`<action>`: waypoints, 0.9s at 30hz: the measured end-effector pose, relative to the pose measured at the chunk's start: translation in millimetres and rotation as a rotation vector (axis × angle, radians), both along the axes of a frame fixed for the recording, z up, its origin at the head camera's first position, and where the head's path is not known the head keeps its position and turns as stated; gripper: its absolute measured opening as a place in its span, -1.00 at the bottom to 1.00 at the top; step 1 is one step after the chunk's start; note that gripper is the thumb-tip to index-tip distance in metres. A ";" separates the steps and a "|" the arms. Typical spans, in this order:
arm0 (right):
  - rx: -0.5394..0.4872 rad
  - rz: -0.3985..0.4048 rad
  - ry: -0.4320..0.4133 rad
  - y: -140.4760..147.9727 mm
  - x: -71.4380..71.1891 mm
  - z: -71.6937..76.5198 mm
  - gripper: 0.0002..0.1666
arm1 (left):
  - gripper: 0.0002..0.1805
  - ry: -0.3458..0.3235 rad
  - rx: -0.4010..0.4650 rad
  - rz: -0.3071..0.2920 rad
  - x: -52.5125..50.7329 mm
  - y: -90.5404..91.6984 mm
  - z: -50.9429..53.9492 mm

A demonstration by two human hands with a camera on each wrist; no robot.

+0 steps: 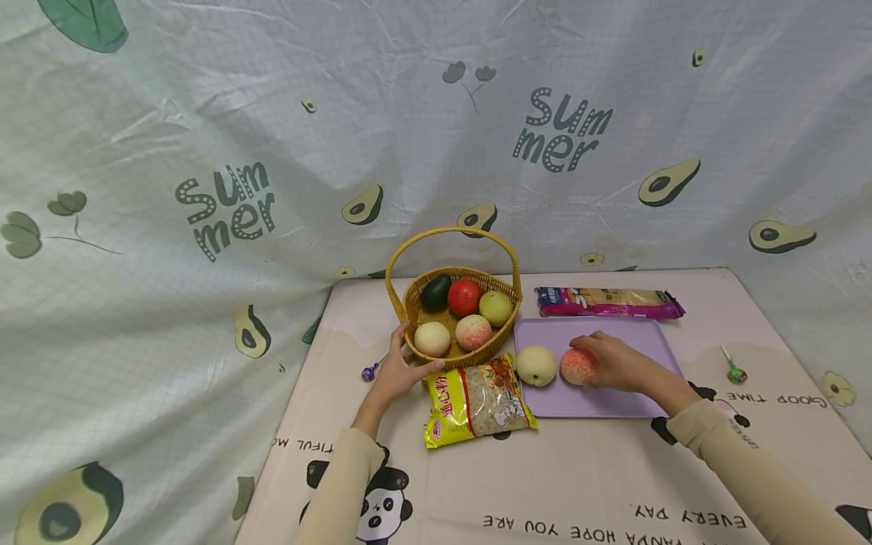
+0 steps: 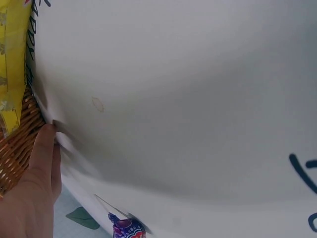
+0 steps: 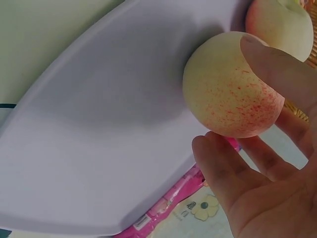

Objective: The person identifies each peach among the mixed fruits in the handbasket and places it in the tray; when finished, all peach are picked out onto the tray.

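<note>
Over the left half of the purple tray [image 1: 593,405], the right hand [image 1: 613,365] pinches a red-speckled peach [image 1: 576,365] between its thumb and fingers; whether the fruit touches the tray cannot be told. Left of the tray, the left hand [image 1: 397,372] touches the wicker basket [image 1: 493,348], its thumb and fingers spread apart along the basket's side. Rightward from the held peach, the tray's smooth surface runs under the right hand to its right edge; in front of the tray stretches a broad strip of panda-print tablecloth [image 1: 579,469]. At the tray's left edge, a cream-coloured fruit [image 1: 537,365] sits just beside the peach, between it and the basket. Close by that same edge lies a yellow food bag [image 1: 480,401]. Left of the tray, a tall handle [image 1: 455,229] arches above five fruits [image 1: 465,297] in the basket. Behind the tray lies a magenta-edged packet [image 1: 606,303]; to its right, a green lollipop [image 1: 736,374]; well to its left, a purple lollipop [image 1: 369,373].
</note>
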State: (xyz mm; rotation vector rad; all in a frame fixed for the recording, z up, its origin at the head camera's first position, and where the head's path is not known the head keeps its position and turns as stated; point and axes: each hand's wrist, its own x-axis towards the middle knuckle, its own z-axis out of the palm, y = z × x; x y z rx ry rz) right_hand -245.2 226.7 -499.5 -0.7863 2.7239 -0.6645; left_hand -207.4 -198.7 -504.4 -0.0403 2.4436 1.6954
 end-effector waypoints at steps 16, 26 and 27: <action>0.023 0.027 0.078 -40.3 -24.0 64.8 -0.18 | 0.24 0.056 -0.021 0.026 -12.8 -5.6 -36.3; 0.092 0.191 0.066 -143.9 -45.7 100.5 -0.19 | 0.26 0.062 -0.032 0.026 -12.2 -7.7 -39.3; 0.103 0.204 0.062 -154.5 -47.6 101.0 -0.19 | 0.26 0.064 -0.026 0.023 -12.4 -7.7 -39.3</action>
